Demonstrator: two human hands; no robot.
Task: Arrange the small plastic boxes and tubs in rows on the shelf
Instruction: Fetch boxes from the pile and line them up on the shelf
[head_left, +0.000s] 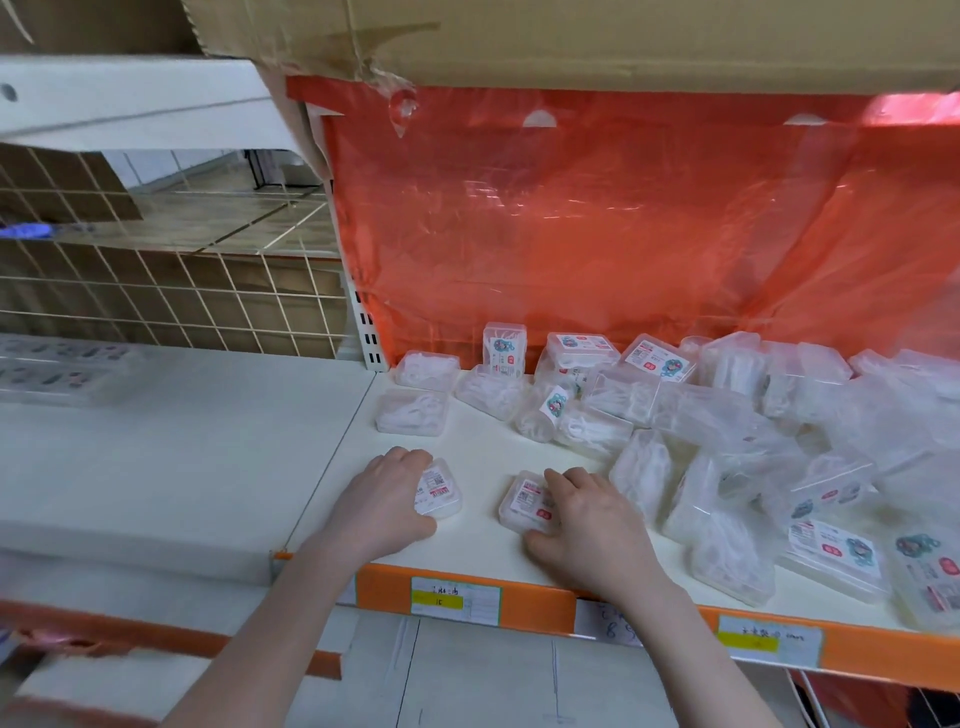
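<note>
Presently, two entries at the front of the shelf (483, 462), each under a hand.

Item 1: left hand (382, 501), fingers (410, 457) curled over the near-left side of a small labelled box (439, 491); thumb low by its front edge. The box lies flat, label up, directly beneath the fingertips, long axis running roughly front to back.

Item 2: right hand (587, 519), fingers spread moderately and laid over the right half of a second labelled box (527, 501); thumb near its front corner. Flat, label up, long axis likewise front to back, tilted slightly. The two boxes lie apart, side by side, near the orange shelf edge (535, 597).

Item 3: two flat boxes (413, 410) (427, 370) behind the left hand, one behind the other, forming what looks like the start of a column.

Item 4: unsorted heap of clear boxes and tubs (727, 431), filling the shelf's right half against the red plastic sheet (597, 223).

Judgement: the left-hand box sits nearest the started column, straight ahead of the fingers; sliding it away would extend the row.
</note>
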